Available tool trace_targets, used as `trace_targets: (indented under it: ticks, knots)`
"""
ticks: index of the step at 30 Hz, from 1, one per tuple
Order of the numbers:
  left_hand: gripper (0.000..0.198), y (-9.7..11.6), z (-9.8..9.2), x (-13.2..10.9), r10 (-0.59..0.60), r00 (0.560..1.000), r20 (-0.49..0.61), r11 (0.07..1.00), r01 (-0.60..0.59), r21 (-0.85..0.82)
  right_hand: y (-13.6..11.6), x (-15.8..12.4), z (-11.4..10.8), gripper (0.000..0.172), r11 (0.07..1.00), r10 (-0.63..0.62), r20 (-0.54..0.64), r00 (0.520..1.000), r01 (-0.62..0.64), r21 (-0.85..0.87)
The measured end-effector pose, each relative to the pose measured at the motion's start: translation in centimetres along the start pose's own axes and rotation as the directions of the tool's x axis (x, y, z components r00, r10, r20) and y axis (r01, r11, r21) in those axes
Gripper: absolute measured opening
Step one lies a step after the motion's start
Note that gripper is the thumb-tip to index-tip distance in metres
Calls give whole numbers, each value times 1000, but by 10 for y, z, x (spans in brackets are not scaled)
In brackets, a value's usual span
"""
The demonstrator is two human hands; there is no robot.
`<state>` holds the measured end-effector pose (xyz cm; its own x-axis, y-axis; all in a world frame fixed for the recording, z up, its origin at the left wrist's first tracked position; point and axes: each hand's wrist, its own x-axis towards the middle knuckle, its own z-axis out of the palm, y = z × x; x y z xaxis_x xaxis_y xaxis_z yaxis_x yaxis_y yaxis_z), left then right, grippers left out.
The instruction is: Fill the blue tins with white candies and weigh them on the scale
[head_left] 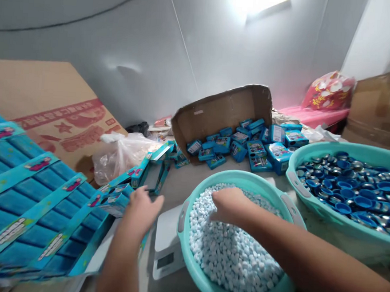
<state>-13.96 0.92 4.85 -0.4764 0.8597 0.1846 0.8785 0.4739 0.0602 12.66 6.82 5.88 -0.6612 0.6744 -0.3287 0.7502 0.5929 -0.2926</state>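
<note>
My right hand (229, 204) reaches into a turquoise basin (246, 178) full of small white and pale-blue candy-like pieces (233, 260). Its fingers curl down against the pieces; what lies between them is hidden. Left of the basin, my left hand (144, 209) is slightly blurred, its thumb and fingers apart with nothing visible in them. It hovers near open blue display cartons (153, 172) and a stack of blue packs (44, 197). A white digital scale (166, 242) sits between the left hand and the basin, partly under the basin's rim.
A second turquoise basin (294, 177) at right holds many blue and silver round tins (361, 193). Small blue boxes (238, 151) spill from a tipped cardboard box (217, 116). A large carton (52, 91) and a clear plastic bag (121, 154) stand at left.
</note>
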Motion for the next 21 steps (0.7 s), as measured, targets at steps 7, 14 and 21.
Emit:
trace_targets:
  ticks: [7, 14, 21]
  knots:
    - [56, 128, 49, 118, 594, 800, 79, 804, -592, -56, -15, -14, 58, 79, 971, -224, -244, 944, 236, 23]
    - [71, 156, 117, 167, 681, 722, 122, 730, -683, -29, 31, -7, 91, 70, 956, -284, -176, 943, 292, 18]
    - [52, 157, 115, 168, 485, 865, 124, 872, -469, -141, 69, 10, 61, 60, 984, -50, -254, 966, 92, 156]
